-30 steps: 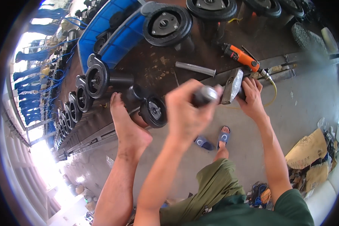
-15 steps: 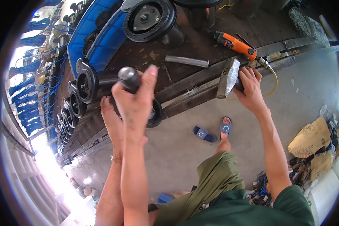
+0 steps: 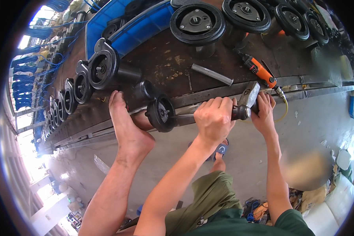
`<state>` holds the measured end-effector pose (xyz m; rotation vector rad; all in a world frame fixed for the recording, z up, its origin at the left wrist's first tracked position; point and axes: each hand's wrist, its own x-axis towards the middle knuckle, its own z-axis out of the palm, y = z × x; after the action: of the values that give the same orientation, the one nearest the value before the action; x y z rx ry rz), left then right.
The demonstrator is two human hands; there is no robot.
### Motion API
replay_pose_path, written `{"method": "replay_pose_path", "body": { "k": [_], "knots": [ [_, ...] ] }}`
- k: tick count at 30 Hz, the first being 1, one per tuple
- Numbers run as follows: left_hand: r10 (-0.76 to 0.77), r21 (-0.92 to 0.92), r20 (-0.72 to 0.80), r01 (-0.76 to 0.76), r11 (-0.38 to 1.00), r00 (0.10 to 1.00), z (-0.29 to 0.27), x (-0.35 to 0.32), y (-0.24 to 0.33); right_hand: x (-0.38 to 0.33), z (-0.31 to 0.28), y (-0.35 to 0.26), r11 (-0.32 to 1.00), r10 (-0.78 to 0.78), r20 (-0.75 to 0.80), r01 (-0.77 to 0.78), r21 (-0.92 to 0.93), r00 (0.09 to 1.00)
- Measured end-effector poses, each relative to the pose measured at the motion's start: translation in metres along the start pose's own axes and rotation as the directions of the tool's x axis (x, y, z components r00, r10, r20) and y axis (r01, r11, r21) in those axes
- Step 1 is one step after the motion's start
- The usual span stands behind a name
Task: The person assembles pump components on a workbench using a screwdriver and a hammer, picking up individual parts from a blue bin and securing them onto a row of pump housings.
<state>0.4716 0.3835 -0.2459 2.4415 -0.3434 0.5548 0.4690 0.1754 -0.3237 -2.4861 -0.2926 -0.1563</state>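
My left hand (image 3: 214, 120) is closed around a chisel-like tool with a dark, metal-capped handle (image 3: 242, 113). Its metal shaft points left to the hub of a round black wheel-like part (image 3: 161, 114) at the bench edge. My right hand (image 3: 264, 114) grips a hammer, its steel head (image 3: 249, 94) just beyond the tool's capped end; I cannot tell whether they touch. Beside the black part my bare foot (image 3: 126, 122) is up on the bench edge. A dark cylinder (image 3: 146, 90) sits behind that part.
Similar black parts stand in a row (image 3: 102, 69) at left and along the far side (image 3: 197, 23). A blue bin (image 3: 126, 35) holds more. On the bench (image 3: 161, 67) lie a metal tube (image 3: 212, 74) and an orange power tool (image 3: 259, 71) with a yellow hose. Cardboard and scraps lie at right.
My left hand has come down and right, turning the tool from upright to lying sideways against the black part. The hammer has tilted and is nearer the left hand. The view has shifted.
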Motion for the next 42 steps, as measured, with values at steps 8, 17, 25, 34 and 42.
{"method": "replay_pose_path", "body": {
  "k": [8,17,25,34,42],
  "knots": [
    [-0.022,-0.001,-0.03,0.022,1.0,0.999,-0.004,0.007,-0.006,-0.001,0.001,0.001,1.0,0.005,0.007,-0.006,0.013,1.0],
    [-0.11,0.06,-0.103,0.116,0.991,0.989,0.002,0.015,-0.009,-0.001,-0.015,-0.005,0.986,0.021,0.028,-0.026,0.166,0.999],
    [-0.125,0.005,-0.124,0.126,0.992,0.984,-0.008,0.019,-0.01,-0.014,-0.116,-0.081,0.573,0.426,0.386,-0.574,0.585,0.819],
    [-0.158,-0.022,-0.229,0.157,0.987,0.961,-0.016,0.026,-0.013,0.054,-0.221,-0.176,0.541,0.26,0.154,-0.276,0.794,0.953],
    [-0.158,-0.024,-0.239,0.157,0.987,0.958,-0.016,0.013,-0.023,0.046,-0.179,-0.166,0.499,0.331,0.551,-0.637,0.587,0.766]
  ]
}}
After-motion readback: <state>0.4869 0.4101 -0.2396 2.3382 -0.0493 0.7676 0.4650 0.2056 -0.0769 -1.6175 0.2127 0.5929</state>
